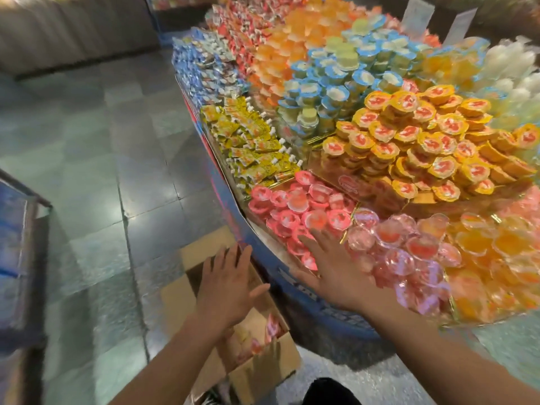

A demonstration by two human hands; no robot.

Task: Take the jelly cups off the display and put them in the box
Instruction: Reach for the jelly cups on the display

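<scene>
Down low on the head camera, I've got the box (263, 372), brown cardboard with its flaps up, sitting on the tiled floor (87, 171) right against the blue rim of the display (263, 247). A few boxed cups (271, 328) show inside it, pink and pale, partly hidden by the forearm. My left hand (225, 290) hovers over the open box, back of the hand to the camera, fingers straight and spread, thumb out, nothing in it. Across to the right hand (333, 273): palm down, fingers stretched forward over the front edge of the display, holding nothing, fingertips reaching onto the pink-lidded jelly cups (295, 206) heaped in the nearest compartment; the blur won't let me say whether they actually touch. The two hands are apart, the display rim between them. Just beside that hand, to its right, sits a pile of clear pink cups (391, 238), then orange ones (496, 252). Behind them rises a mound of yellow-lidded cups (409, 135), with blue-lidded cups (336, 83) further back and yellow sachets (251, 141) along the left edge.
</scene>
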